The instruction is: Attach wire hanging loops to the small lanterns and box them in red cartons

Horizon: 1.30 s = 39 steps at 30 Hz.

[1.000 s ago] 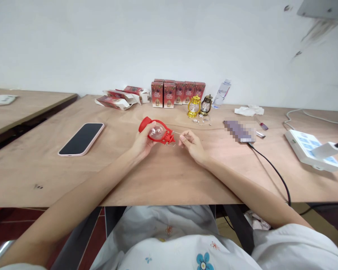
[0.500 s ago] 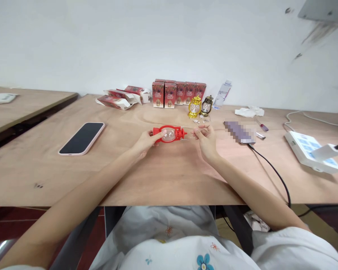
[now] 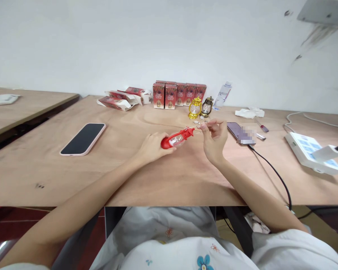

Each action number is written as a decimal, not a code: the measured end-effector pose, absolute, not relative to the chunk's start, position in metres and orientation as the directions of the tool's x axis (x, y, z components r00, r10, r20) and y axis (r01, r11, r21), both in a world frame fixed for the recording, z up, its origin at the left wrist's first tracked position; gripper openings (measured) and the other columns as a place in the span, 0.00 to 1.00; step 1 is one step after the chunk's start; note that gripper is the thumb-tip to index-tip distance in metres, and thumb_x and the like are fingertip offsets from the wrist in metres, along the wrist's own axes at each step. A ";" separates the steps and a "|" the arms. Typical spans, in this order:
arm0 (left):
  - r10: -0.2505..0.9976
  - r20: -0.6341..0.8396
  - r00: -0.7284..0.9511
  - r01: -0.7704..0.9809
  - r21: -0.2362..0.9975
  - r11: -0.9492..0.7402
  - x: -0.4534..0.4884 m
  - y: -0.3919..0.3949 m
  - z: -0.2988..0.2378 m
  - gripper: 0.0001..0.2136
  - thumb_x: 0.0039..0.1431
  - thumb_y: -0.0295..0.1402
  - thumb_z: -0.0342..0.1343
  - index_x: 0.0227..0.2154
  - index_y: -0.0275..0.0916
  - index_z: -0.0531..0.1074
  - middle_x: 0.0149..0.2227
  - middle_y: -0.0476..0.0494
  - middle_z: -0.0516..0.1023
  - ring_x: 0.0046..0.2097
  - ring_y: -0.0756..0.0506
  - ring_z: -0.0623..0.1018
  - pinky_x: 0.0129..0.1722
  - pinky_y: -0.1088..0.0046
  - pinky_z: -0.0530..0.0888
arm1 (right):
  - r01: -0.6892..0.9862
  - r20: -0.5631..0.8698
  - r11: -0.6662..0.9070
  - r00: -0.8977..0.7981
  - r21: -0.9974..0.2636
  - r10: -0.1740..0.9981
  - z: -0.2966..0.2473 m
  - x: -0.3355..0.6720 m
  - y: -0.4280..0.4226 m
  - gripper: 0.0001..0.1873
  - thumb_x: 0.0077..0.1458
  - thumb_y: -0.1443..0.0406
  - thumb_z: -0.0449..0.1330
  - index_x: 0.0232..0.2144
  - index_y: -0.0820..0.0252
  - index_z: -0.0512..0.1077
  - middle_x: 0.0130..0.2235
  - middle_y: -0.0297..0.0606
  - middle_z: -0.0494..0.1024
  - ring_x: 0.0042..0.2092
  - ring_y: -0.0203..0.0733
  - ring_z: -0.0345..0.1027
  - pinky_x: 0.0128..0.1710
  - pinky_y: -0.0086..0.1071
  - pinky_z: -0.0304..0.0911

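Observation:
My left hand (image 3: 152, 147) is closed around the base of a small red toy lantern (image 3: 178, 138) with a clear globe, held on its side just above the wooden table (image 3: 129, 168). Its top points right toward my right hand (image 3: 215, 137). That hand is raised, its thumb and fingers pinched on a thin wire that runs from the lantern's top. The wire is barely visible. A few tiny loose parts (image 3: 198, 122) lie on the table just behind my hands.
A black phone in a pink case (image 3: 83, 138) lies to the left. At the back stand red boxes (image 3: 178, 93), opened boxes (image 3: 121, 99), a gold lantern (image 3: 194, 108), a dark lantern (image 3: 206, 106) and a bottle (image 3: 222, 95). A second phone (image 3: 240, 132) with cable and a white power strip (image 3: 312, 152) are right.
Both hands have moved right and farther from me. The lantern has turned onto its side with its top toward the right hand, which has lifted and drawn the wire out.

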State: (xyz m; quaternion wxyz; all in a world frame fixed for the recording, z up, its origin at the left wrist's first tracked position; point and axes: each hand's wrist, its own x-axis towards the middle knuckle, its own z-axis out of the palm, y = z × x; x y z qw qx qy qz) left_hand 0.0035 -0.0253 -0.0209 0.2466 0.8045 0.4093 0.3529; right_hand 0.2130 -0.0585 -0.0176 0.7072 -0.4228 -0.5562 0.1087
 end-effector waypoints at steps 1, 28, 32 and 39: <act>0.831 0.390 0.396 0.511 0.658 -0.553 0.004 -0.026 -0.020 0.15 0.41 0.43 0.69 0.30 0.42 0.75 0.34 0.43 0.76 0.41 0.37 0.74 0.48 0.63 0.65 | 0.350 0.707 0.614 0.351 -0.707 0.614 -0.019 0.212 -0.061 0.12 0.58 0.54 0.59 0.36 0.52 0.61 0.35 0.34 0.72 0.40 0.42 0.72 0.42 0.38 0.64; 0.777 0.316 0.544 0.251 0.823 -0.510 0.012 -0.020 -0.041 0.28 0.47 0.40 0.67 0.52 0.43 0.70 0.52 0.41 0.77 0.53 0.37 0.75 0.58 0.59 0.64 | 0.284 0.437 0.439 -0.075 -0.852 0.896 -0.047 0.191 -0.062 0.42 0.50 0.53 0.66 0.61 0.56 0.52 0.61 0.52 0.65 0.60 0.53 0.64 0.60 0.53 0.59; 0.709 0.250 0.659 0.359 0.723 -0.589 0.000 -0.003 -0.032 0.27 0.47 0.46 0.66 0.50 0.45 0.71 0.54 0.41 0.75 0.58 0.34 0.71 0.62 0.53 0.57 | 0.214 0.335 0.344 -0.075 -0.914 0.939 -0.047 0.193 -0.056 0.32 0.48 0.53 0.67 0.52 0.57 0.63 0.53 0.47 0.75 0.53 0.50 0.71 0.56 0.48 0.64; 0.817 0.352 0.457 0.867 0.032 -0.498 -0.065 0.083 -0.020 0.18 0.63 0.40 0.45 0.46 0.32 0.72 0.59 0.30 0.68 0.62 0.34 0.64 0.62 0.52 0.56 | 0.343 0.469 0.374 0.257 -0.862 0.845 -0.045 0.212 -0.040 0.29 0.51 0.49 0.62 0.49 0.60 0.66 0.50 0.47 0.75 0.51 0.50 0.69 0.56 0.48 0.61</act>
